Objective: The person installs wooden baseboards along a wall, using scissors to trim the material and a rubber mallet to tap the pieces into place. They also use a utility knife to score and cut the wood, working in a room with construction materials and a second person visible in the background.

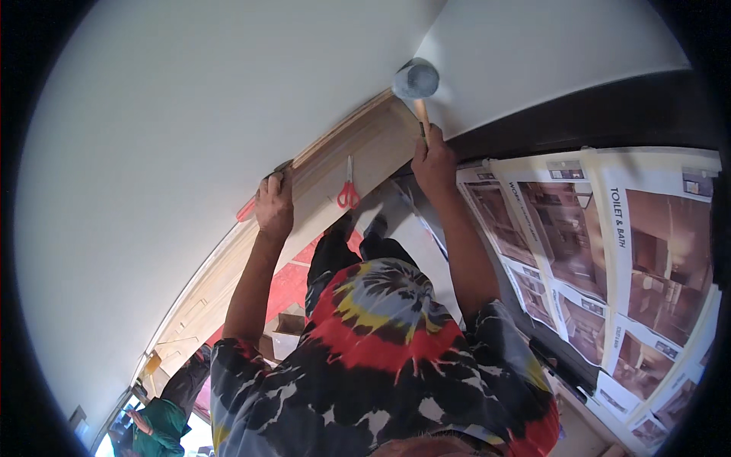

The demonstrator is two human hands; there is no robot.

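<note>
Head view, mallet (420,79) in right hand (435,164), scissors (349,181) on ledge (377,141), posters (563,221) nearby.

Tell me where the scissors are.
In the head view, the scissors lie near centre on the wooden board, to the right of the left hand, handles toward the person.

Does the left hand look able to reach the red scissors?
Probably yes: the scissors lie on the wooden ledge, with nothing visible between them and the left hand. But this hand seems to hold a red-handled tool, so it may need freeing first.
</note>
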